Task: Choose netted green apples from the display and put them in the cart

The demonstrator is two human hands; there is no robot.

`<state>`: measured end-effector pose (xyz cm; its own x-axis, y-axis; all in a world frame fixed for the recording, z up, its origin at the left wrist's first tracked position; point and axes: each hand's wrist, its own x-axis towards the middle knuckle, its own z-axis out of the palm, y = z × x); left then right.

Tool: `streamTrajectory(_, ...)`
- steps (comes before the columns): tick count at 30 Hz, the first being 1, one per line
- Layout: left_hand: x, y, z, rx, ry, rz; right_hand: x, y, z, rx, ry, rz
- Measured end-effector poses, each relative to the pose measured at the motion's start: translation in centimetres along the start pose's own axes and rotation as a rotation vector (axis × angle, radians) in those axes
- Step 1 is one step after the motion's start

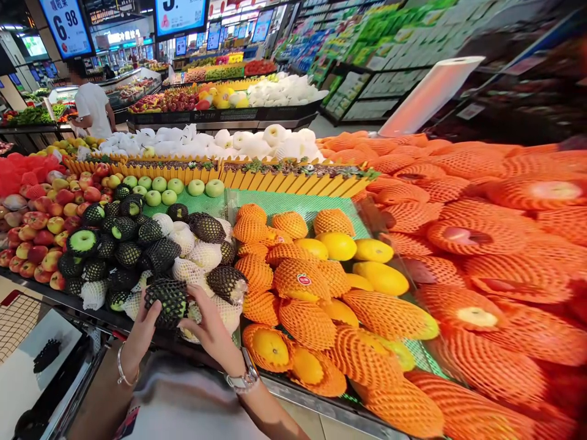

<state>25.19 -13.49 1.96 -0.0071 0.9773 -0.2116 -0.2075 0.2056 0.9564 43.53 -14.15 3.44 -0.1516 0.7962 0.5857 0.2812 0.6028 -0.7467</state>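
Note:
A green apple in a black foam net (166,303) is held up between my two hands at the front edge of the fruit stand. My left hand (143,327) grips its left side, with the thumb on the net. My right hand (211,327) closes around its right side, thumb and fingertips at the net. Around and behind it lie more black-netted green apples (123,254) and fruits in white foam nets (195,272). The netting hides most of the held fruit's skin.
Orange-netted yellow melons (300,278) fill the bay to my right, with papayas in orange-red nets (486,263) beyond. Red apples (50,226) are piled at left, bare green apples (167,195) behind. A shopping cart (41,366) stands lower left. A person (93,107) stands farther back.

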Motion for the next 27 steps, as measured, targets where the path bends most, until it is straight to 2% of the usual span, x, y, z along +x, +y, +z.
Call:
streamTrajectory(2, -0.4, 0.3, 0.5, 0.074, -0.054, -0.010, -0.4, 0.6, 0.4, 0.032, 0.001, 0.030)
streamTrajectory(4, -0.6, 0.6, 1.1, 0.077, -0.089, 0.055, -0.8, 1.1, 0.9, 0.041, 0.120, 0.091)
streamTrajectory(7, -0.5, 0.0, 1.5, 0.101, 0.029, 0.147, -1.1, 1.5, 2.0, 0.076, 0.443, 0.178)
streamTrajectory(8, -0.4, -0.3, 1.5, 0.124, 0.083, 0.152, -1.2, 1.5, 2.4, 0.141, 0.483, 0.177)
streamTrajectory(9, -0.3, -0.7, 1.5, 0.147, 0.131, 0.148, -1.2, 1.6, 2.8, 0.234, 0.460, 0.163)
streamTrajectory(11, -0.2, -1.3, 1.6, 0.174, 0.174, 0.138, -1.3, 1.5, 3.7, 0.419, 0.306, 0.140)
streamTrajectory(13, -0.5, -1.4, 2.0, 0.202, 0.125, 0.154, -1.6, 1.3, 4.5, 0.441, 0.220, 0.182)
streamTrajectory(17, -1.2, -0.6, 3.0, 0.208, -0.112, 0.195, -2.1, 0.8, 5.1, 0.220, 0.342, 0.288)
streamTrajectory(19, -1.2, 0.1, 3.2, 0.182, -0.193, 0.198, -2.1, 0.8, 4.8, 0.232, 0.365, 0.293)
streamTrajectory(21, -0.9, 0.9, 2.9, 0.208, -0.178, 0.277, -2.1, 1.0, 4.3, 0.256, 0.384, 0.303)
streamTrajectory(23, -0.6, 2.0, 2.4, 0.275, -0.136, 0.415, -2.2, 1.4, 3.5, 0.213, 0.379, 0.308)
streamTrajectory(24, -0.5, 2.7, 2.1, 0.330, -0.171, 0.476, -2.3, 1.6, 3.1, 0.177, 0.351, 0.294)
streamTrajectory(25, -0.4, 3.4, 1.9, 0.398, -0.254, 0.516, -2.4, 1.7, 2.7, 0.147, 0.299, 0.263)
streamTrajectory(27, -0.3, 4.9, 1.8, 0.534, -0.490, 0.533, -2.6, 1.8, 1.7, 0.110, 0.166, 0.186)
